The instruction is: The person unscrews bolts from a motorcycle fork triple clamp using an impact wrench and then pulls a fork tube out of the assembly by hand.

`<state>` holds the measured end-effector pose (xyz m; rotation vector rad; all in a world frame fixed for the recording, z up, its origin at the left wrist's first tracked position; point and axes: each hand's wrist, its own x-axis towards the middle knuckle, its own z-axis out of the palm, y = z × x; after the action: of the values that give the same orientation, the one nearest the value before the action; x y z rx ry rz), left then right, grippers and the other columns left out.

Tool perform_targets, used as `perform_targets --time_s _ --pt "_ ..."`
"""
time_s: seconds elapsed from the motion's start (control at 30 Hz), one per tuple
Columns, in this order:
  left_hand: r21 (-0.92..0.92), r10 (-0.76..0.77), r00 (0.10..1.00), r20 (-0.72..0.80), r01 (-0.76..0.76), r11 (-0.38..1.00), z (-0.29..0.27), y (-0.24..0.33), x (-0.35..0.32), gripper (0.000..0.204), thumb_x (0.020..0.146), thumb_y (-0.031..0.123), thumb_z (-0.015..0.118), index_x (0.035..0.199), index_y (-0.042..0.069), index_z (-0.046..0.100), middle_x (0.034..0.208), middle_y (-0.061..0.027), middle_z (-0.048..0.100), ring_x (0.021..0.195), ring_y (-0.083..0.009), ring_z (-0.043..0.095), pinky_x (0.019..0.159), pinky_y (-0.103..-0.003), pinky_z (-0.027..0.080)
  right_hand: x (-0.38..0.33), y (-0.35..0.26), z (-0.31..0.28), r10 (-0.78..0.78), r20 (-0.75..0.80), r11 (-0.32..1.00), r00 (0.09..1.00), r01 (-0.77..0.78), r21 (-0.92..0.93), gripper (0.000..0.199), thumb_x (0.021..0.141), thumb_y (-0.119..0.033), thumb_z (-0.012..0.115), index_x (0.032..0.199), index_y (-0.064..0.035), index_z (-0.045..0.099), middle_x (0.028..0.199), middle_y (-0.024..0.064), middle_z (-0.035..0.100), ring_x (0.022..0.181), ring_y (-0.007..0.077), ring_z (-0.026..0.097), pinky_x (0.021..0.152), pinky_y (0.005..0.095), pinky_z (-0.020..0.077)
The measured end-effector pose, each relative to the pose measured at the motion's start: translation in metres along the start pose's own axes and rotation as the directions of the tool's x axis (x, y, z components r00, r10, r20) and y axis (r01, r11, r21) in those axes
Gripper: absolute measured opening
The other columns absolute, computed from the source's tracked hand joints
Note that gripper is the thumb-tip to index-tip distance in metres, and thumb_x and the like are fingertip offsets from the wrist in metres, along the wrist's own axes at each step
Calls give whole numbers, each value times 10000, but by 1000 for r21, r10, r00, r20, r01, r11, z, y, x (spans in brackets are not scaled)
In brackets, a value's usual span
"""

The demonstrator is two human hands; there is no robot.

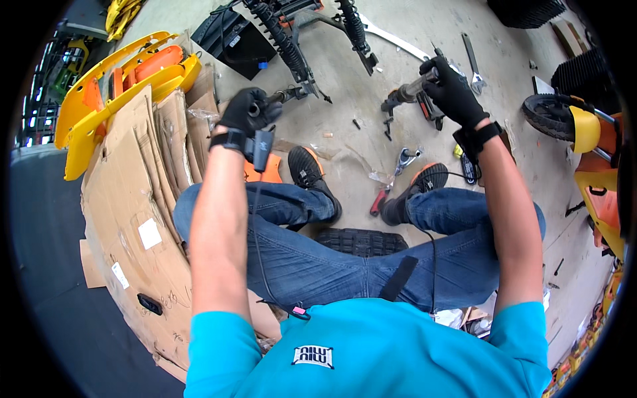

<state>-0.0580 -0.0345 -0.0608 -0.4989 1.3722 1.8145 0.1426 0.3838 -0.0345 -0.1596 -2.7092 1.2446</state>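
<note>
My left hand, in a black glove, is closed around the end of a short dark rod-like part. That part sits at the foot of a black coil-spring shock absorber on a dark metal frame; what lies inside the fist is hidden. A second shock absorber stands to its right. My right hand, also gloved, grips a grey-and-black power tool, its dark nose pointing left and down. Small black bolts lie on the floor below the nose.
Between my shoes lies a red-handled ratchet. A wrench and a long silver bar lie farther off. Cardboard sheets and yellow panels stand left, a black box beyond. A wheel is at right, a tyre beneath me.
</note>
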Motion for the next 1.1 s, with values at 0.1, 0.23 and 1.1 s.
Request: perform_targets --time_s 0.1,0.23,1.1 --pt "393 89 995 44 -99 914 -5 41 6 155 860 158 704 886 37 612 868 -135 675 879 -274 694 808 -369 575 1 -1 -1 41 11 999 999 -42 27 236 853 -32 598 1076 -81 540 939 91 613 912 222 622 806 333 488" --pt "709 433 861 268 -480 516 -32 42 21 315 831 198 778 1041 29 616 864 -64 675 833 -219 690 742 -309 579 10 -9 -1 122 20 990 992 -124 71 236 855 -43 606 1078 -80 540 945 90 619 894 217 622 806 333 495" --pt "709 446 890 -96 -253 658 4 117 -22 618 833 298 764 1298 22 464 1054 -85 629 827 -195 672 709 -311 568 7 -3 -8 250 27 945 968 -249 212 265 896 -88 596 1152 -93 525 854 46 600 692 99 558 610 258 472"
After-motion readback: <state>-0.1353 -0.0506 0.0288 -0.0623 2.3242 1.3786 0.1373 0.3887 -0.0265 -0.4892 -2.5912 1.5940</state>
